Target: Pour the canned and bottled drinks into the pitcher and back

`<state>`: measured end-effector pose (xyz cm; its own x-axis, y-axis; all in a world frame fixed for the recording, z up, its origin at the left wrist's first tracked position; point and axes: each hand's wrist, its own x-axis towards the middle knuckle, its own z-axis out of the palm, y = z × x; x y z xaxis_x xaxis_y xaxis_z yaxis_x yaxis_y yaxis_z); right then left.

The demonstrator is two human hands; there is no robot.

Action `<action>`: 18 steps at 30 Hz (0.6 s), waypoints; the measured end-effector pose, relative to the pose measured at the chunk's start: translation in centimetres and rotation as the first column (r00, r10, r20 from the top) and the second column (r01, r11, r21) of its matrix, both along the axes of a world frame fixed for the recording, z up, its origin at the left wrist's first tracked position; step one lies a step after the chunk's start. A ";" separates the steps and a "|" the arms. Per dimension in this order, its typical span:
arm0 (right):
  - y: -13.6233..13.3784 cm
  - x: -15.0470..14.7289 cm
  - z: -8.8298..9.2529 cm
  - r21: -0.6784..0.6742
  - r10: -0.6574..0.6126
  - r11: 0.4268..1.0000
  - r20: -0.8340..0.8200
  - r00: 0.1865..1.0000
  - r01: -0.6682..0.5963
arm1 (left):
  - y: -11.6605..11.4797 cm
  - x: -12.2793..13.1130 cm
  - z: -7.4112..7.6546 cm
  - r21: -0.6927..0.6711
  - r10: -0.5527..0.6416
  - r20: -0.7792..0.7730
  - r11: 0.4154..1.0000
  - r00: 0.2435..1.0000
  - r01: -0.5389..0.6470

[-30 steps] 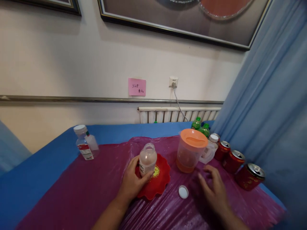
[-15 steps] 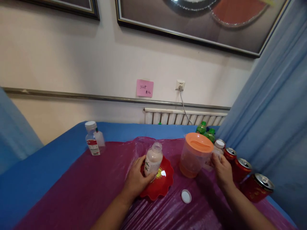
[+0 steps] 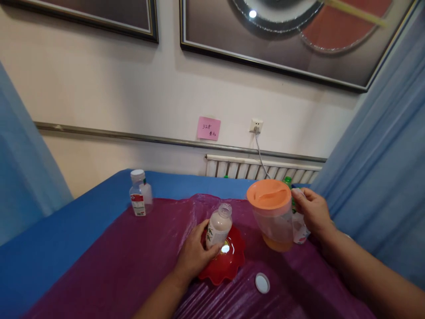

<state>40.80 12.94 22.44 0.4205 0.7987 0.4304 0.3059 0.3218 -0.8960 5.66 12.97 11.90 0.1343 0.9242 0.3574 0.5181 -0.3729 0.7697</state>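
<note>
My left hand point(image 3: 198, 251) is closed round an uncapped clear bottle point(image 3: 219, 228) with a white label and green leaf print, its open mouth facing up. The bottle is over a red scalloped plate point(image 3: 229, 261); I cannot tell whether its base touches. My right hand point(image 3: 314, 210) grips the handle side of a clear pitcher point(image 3: 274, 221) with an orange lid and a little amber liquid at its bottom. The pitcher leans left towards the bottle, apart from it. A white cap point(image 3: 262, 283) lies right of the plate.
Clear bottles with a white cap point(image 3: 138, 174) stand at the back left. Behind my right hand are a green bottle point(image 3: 288, 180) and another clear bottle point(image 3: 300, 230). Purple plastic sheeting point(image 3: 133, 261) covers part of the blue table point(image 3: 79, 208); a blue curtain point(image 3: 381, 177) hangs at right.
My right hand has risen and now tilts the pitcher to the left. My arm now hides the red cans. My left hand still holds its bottle above the plate; the view has shifted slightly.
</note>
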 end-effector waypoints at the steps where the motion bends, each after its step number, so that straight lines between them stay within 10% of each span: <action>1: 0.2 -0.1 0.8 -0.002 0.026 1.000 0.023 0.999 -0.026 | 0.0 0.0 0.1 0.012 0.003 -0.014 1.000 1.000 -0.002; 18: 2.5 -3.5 8.0 -0.024 0.257 0.962 0.418 0.871 -0.272 | -0.2 -0.2 0.4 0.022 -0.017 -0.074 1.000 0.997 0.019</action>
<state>37.26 15.40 30.44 -0.0269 0.8363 0.5476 0.5447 0.4716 -0.6935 5.48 12.75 12.28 0.1775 0.9133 0.3665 0.5661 -0.3994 0.7211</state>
